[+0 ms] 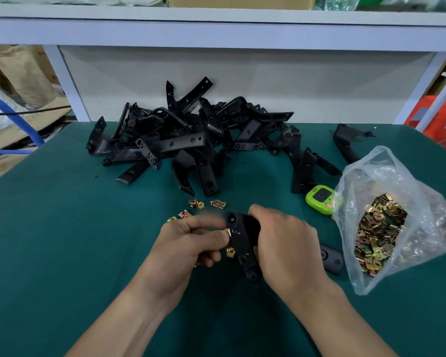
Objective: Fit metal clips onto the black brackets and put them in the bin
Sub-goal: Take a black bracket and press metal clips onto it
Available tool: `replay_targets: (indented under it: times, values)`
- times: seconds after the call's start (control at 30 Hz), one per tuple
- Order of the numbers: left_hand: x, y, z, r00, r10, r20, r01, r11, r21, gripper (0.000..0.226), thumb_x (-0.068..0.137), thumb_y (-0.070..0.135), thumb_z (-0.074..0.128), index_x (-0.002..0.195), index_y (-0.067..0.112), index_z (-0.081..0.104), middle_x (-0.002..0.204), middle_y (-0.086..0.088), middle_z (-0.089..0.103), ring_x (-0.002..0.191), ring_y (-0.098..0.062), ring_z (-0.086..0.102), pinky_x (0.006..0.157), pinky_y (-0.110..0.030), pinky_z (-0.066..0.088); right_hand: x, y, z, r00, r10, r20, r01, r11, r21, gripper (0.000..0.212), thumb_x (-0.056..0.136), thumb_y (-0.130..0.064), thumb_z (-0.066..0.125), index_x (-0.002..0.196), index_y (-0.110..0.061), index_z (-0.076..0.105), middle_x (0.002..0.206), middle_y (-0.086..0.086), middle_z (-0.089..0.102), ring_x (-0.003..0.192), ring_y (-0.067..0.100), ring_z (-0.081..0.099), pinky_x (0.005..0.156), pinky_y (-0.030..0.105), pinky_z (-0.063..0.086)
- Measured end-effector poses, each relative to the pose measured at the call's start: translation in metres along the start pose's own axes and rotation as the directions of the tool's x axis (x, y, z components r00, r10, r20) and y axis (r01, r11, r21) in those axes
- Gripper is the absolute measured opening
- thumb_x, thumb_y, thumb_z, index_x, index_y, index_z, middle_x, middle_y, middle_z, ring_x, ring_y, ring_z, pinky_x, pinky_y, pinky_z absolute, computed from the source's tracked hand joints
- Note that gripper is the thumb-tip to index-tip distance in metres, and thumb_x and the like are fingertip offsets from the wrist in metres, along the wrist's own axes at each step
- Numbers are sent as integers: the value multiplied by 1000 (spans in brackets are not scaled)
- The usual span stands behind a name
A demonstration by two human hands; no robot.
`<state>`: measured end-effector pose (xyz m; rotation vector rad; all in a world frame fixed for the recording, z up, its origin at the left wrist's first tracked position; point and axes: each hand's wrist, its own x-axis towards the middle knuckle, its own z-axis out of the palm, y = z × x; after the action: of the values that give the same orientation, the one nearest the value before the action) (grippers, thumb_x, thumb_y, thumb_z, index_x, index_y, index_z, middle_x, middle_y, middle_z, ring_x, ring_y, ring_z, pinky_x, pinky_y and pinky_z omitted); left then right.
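My right hand (286, 243) grips a black bracket (242, 240) above the green table, its long side running toward me. A brass-coloured metal clip (227, 231) sits at the bracket's left edge, pinched by the thumb and forefinger of my left hand (191, 240). Another clip (231, 252) shows just below, beside the bracket. Several loose clips (218, 203) lie on the mat beyond my hands. A large pile of black brackets (191, 135) fills the back of the table. No bin is in view.
A clear plastic bag of clips (381, 228) lies open at the right. A green timer (321, 199) sits beside it, and a black part (331, 257) lies under my right wrist. One bracket (345, 143) lies apart at the far right. A white shelf frame (216, 34) stands behind.
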<state>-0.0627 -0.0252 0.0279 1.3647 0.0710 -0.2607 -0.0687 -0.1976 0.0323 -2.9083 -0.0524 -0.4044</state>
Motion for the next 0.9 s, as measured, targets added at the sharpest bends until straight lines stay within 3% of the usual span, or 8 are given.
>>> replay_targets:
  times: [0.17,0.33,0.53,0.7,0.8,0.9]
  values:
    - [-6,7,2,997,60,45,-62,997,42,27,66,9,84,90,20,80,71,-19,62,52,-14,55,48,-20,45,-1,2,0,1000,-15,5,15,1000,14,30,82,-7,61,85,-28,40,72,-6,50,61,19,43,47,25,15]
    - [-3,3,4,996,64,-57,-61,997,40,24,79,-5,76,96,11,76,63,-12,63,51,-14,53,47,-19,43,0,2,2,999,-22,24,21,999,44,28,81,-8,62,86,-28,43,72,-7,51,62,19,44,47,24,16]
    - [-1,-2,5,994,47,-99,-42,998,53,21,80,-4,76,97,9,75,59,-7,61,49,-14,53,46,-20,43,-2,1,4,998,-38,44,34,997,76,25,81,-13,60,86,-28,41,66,-8,46,58,21,41,50,36,22]
    - [-4,-1,6,995,39,-91,-33,997,65,22,80,-2,77,97,12,77,59,-7,63,51,-14,55,47,-20,44,-3,2,3,997,-53,59,47,994,99,26,82,-10,59,85,-29,41,69,-8,51,62,19,48,50,34,25]
    - [-9,-1,9,981,124,-150,-92,975,202,27,80,6,79,99,25,77,59,-6,68,52,-16,57,50,-22,46,-2,0,3,998,-46,40,44,997,65,27,80,-11,59,87,-29,40,70,-8,48,62,21,44,48,29,19]
    - [-13,0,13,952,245,-183,-141,882,449,28,84,21,79,105,38,73,60,3,72,50,-7,57,59,-22,47,-2,-2,3,999,-22,35,21,1000,23,34,78,-8,61,88,-30,37,70,-8,44,62,22,42,47,26,14]
